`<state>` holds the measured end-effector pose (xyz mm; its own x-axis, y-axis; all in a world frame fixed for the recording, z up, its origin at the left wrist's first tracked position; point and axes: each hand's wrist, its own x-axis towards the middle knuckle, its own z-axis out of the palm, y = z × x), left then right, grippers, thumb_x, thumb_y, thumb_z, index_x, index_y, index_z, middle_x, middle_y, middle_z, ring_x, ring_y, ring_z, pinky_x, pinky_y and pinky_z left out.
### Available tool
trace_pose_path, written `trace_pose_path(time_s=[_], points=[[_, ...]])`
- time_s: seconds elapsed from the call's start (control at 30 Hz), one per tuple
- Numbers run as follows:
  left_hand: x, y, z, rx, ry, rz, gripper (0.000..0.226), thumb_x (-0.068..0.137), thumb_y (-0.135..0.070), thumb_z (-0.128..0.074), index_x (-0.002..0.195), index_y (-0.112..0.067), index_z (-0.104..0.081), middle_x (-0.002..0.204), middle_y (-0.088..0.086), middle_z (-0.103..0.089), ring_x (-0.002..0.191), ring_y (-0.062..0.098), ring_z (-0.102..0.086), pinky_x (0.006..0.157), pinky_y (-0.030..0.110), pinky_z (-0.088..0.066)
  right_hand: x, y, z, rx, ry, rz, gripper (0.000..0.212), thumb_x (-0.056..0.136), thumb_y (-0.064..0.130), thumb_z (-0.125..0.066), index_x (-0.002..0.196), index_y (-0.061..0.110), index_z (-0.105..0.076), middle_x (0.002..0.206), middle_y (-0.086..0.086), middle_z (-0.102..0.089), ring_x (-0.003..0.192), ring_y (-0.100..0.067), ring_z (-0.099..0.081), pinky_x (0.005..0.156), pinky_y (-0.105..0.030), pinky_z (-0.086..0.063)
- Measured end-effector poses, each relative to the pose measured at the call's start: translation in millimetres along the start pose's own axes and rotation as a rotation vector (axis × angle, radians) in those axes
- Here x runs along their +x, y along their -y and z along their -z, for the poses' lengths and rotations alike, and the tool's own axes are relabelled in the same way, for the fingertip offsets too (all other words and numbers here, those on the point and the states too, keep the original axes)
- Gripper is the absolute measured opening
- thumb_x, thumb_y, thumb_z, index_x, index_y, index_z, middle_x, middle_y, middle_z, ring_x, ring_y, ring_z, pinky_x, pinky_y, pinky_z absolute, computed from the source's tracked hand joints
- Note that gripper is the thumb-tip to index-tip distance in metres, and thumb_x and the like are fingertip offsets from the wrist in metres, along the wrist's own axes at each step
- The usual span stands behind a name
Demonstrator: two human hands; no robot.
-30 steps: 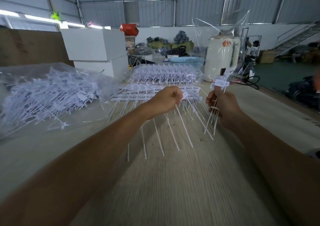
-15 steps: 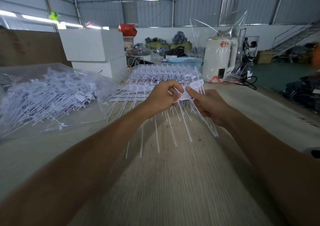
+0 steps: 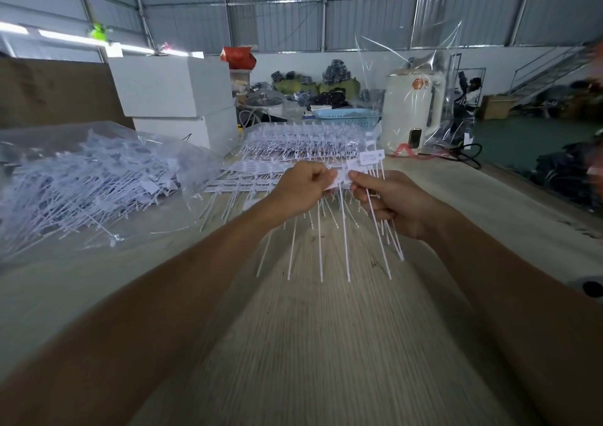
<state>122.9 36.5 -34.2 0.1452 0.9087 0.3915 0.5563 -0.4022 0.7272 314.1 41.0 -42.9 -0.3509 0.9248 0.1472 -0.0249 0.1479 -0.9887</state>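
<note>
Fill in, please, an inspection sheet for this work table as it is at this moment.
Surface: wooden table, light grain.
Job's things: tie strip pinched between both hands, tails hanging down; separated ties in the right hand; stacked strips behind; clear bag of ties at left.
Clutter: white boxes, plastic-wrapped white appliance, blue basket.
Grippers: left hand pinches the strip's end; right hand pinches it and grips the separated ties.
Cables: black cable beside the appliance.
Surroundings: metal-walled hall, staircase at far right.
</note>
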Motion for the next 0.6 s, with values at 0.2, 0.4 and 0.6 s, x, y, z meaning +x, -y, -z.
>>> trace_pose_path(time_s=[0.2,0.4,0.6], points=[[0.2,-5.0,3.0,-0.086,0.006,0.101,0.039,0.104,-0.026,-0.053,0.067,-0.013,-0.058,0.058,-0.003,-0.059,0.048,0.003,-0.053,0.062,0.025,-0.042,-1.5,0.2,-3.9,-0.275,-0.053,0.131,0.027,0.098,0.027,-0.064,0.079,0.009,-0.062,0.063,-0.003,-0.054,0.044,-0.006,-0.039,0.040,-0.018,-0.029],[-1.8,-11.8,9.4,-0.178,0.014,0.208,0.036,0.103,-0.019,-0.054,0.068,-0.014,-0.061,0.049,-0.008,-0.054,0.036,-0.004,-0.046,0.044,0.011,-0.037,-0.9,3.5,-14.0,-0.589,-0.118,0.390,0.017,0.099,0.017,-0.063,0.083,0.011,-0.063,0.068,-0.001,-0.060,0.059,-0.011,-0.053,0.061,-0.027,-0.044],[-6.2,-12.4,10.6,-0.181,0.037,0.245,0.039,0.102,-0.015,-0.053,0.063,-0.014,-0.055,0.041,-0.010,-0.049,0.034,-0.001,-0.042,0.040,0.013,-0.032,1.7,-3.8,-16.9,-0.939,-0.188,0.562,0.023,0.099,0.025,-0.063,0.084,0.023,-0.047,0.066,0.005,-0.052,0.061,-0.014,-0.049,0.060,-0.029,-0.038]])
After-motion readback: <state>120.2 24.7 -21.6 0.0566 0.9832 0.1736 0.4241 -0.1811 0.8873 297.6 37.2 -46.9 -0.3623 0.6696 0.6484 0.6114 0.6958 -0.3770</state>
